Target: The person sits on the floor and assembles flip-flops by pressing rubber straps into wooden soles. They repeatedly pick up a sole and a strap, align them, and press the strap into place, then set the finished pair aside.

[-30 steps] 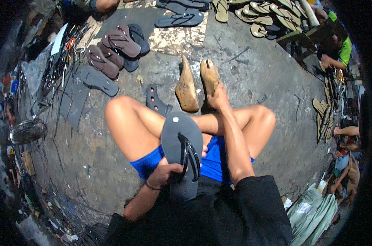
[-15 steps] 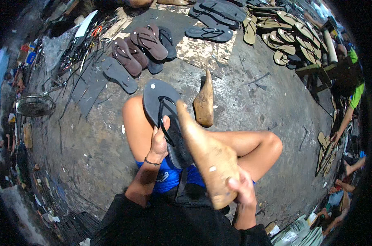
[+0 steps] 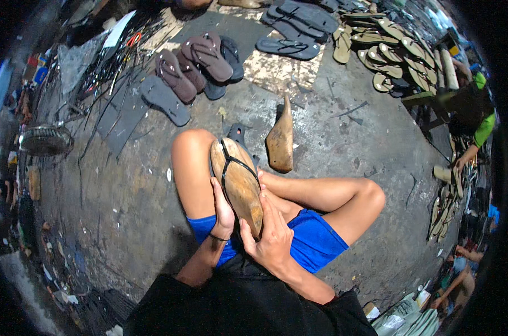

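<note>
Wooden foot form (image 3: 240, 182) with a black sandal strap (image 3: 231, 162) over it, held in your lap.

You have the foot-shaped wooden form lying lengthwise above your crossed legs, its rounded toe end pointing away from you and tilted up and left. The wood is brown and worn. A thin black Y-shaped strap runs across its upper half, lying snug on the wood. A dark sole edge shows beneath the far end.
</note>
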`<move>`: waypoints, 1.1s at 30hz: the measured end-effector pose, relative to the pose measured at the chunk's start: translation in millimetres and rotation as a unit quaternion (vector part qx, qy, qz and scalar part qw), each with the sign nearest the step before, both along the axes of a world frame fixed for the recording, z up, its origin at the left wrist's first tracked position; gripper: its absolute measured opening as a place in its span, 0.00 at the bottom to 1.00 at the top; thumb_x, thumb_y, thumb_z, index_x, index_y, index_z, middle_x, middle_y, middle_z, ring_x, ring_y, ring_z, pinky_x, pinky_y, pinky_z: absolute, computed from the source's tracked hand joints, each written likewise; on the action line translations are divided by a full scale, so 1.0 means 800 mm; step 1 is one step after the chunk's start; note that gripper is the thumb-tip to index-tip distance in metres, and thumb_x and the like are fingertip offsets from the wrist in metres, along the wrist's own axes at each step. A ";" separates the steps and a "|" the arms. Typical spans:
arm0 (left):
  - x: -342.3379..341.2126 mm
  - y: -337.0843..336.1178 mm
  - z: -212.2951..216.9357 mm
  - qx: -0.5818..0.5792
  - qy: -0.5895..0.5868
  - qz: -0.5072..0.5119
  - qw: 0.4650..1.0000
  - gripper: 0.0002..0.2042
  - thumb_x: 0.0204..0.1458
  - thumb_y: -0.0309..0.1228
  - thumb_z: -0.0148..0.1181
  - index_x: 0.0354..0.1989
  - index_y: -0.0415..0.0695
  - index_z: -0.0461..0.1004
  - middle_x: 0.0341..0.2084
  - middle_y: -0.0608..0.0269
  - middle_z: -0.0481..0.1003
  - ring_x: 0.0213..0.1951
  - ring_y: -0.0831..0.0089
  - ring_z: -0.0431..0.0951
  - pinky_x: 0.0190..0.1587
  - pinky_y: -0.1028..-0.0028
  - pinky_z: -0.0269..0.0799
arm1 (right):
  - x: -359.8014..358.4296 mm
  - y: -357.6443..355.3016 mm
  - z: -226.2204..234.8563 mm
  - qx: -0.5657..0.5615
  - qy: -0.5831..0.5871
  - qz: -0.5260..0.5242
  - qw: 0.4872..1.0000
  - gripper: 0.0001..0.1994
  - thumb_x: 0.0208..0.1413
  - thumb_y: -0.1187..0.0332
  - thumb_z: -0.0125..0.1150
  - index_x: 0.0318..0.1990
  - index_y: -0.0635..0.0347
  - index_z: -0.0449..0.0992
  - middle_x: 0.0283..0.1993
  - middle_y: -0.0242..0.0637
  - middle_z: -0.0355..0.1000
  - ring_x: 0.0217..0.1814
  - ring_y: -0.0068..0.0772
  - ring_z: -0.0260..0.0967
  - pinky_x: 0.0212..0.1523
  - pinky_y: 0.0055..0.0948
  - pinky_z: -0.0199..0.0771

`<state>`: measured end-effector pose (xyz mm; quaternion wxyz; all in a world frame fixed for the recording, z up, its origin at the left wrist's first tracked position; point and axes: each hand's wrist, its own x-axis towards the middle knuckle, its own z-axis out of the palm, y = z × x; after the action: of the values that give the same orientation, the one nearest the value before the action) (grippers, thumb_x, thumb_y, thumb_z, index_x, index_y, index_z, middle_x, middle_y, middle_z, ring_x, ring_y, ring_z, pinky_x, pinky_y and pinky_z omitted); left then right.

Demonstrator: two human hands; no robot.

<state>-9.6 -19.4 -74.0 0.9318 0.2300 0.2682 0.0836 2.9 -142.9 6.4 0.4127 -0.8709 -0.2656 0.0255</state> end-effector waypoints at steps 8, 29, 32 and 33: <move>0.043 0.016 0.040 0.279 -0.041 -0.063 0.957 0.42 0.57 0.59 0.54 0.65 0.32 0.55 0.58 0.51 0.67 0.57 0.62 0.69 0.63 0.64 0.61 | 0.040 0.000 0.018 0.007 -0.100 -0.033 0.994 0.35 0.48 0.68 0.69 0.63 0.72 0.63 0.60 0.55 0.67 0.60 0.53 0.69 0.57 0.38 0.72; 0.031 0.017 0.064 0.528 -0.132 -0.048 0.838 0.43 0.56 0.64 0.46 0.63 0.32 0.55 0.58 0.45 0.64 0.58 0.56 0.67 0.61 0.59 0.63 | 0.028 -0.050 -0.041 0.016 0.041 0.073 0.996 0.51 0.44 0.60 0.71 0.69 0.77 0.45 0.72 0.61 0.47 0.73 0.53 0.52 0.68 0.45 0.57; 0.027 0.054 0.076 0.500 -0.130 -0.159 0.841 0.45 0.34 0.59 0.74 0.45 0.26 0.68 0.35 0.52 0.77 0.35 0.66 0.78 0.43 0.69 0.77 | 0.032 -0.063 -0.038 0.221 0.024 0.125 0.967 0.52 0.45 0.56 0.72 0.68 0.80 0.45 0.71 0.60 0.51 0.71 0.53 0.55 0.68 0.41 0.58; 0.015 0.047 0.082 0.515 -0.104 -0.146 0.838 0.45 0.34 0.59 0.74 0.46 0.26 0.68 0.35 0.52 0.77 0.36 0.66 0.78 0.43 0.68 0.77 | 0.028 -0.063 -0.047 0.240 0.068 0.142 0.958 0.50 0.52 0.50 0.67 0.70 0.76 0.43 0.68 0.57 0.56 0.67 0.48 0.60 0.66 0.37 0.61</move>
<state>2.6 18.2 -8.5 0.7024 0.7034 0.0512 0.0961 25.6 -193.4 -31.4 0.6192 -0.6953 -0.3564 0.0789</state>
